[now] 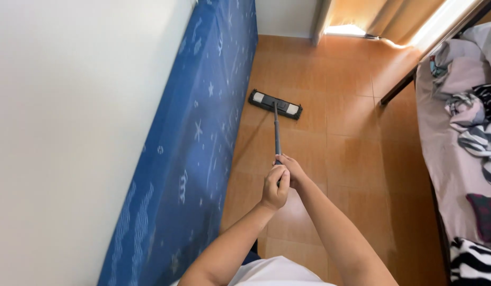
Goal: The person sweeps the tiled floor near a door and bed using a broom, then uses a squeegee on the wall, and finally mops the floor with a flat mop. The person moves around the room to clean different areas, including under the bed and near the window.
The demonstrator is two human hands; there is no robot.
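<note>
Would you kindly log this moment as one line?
left hand: grips mop handle | right hand: grips handle | mop head: on floor, beside mattress

Blue star-patterned mattress [203, 132], orange floor [351, 137]

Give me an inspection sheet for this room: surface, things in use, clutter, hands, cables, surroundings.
Surface: orange-brown tiled floor, glossy, with no loose items on the visible part.
Things in use: flat mop, dark head with pale pads, lying flat on the tiles close to the blue mattress; its grey handle runs back to the hands.
Clutter: crumpled clothes, striped and plain, heaped on the bed at the right.
Hands: left hand and right hand both closed round the handle's end, right hand further along it.
Cables: nothing seen.
Surroundings: blue mattress standing on edge against the white wall; curtain at the far end, lit from behind.
</note>
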